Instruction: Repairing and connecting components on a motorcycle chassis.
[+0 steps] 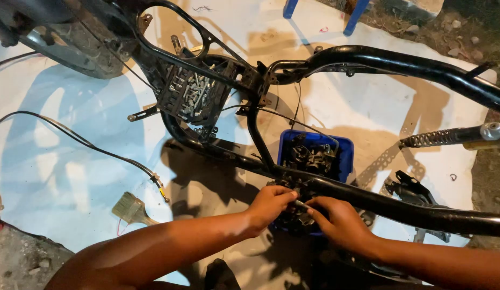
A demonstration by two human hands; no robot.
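Near the lower middle of the frame, the left hand (270, 204) and the right hand (338, 217) are meeting over the near end of a blue plastic tub (344, 156) filled with dark metal parts (309, 153). The left hand's fingers are curling together and pinching one end of a small pale rod-like part (302, 204); the right hand's fingertips are pressing together on its other end, with the palm lying over the parts below. Just above the knuckles, a black tubular motorcycle frame (400, 207) is crossing the tub and running off to the right edge. At upper centre, a black tray of bolts (192, 96) is sitting inside the frame. A paintbrush (131, 209) is lying at lower left on the white ground sheet (62, 134), near a black cable (88, 144), and a coiled shock absorber (454, 137) is resting at the right edge
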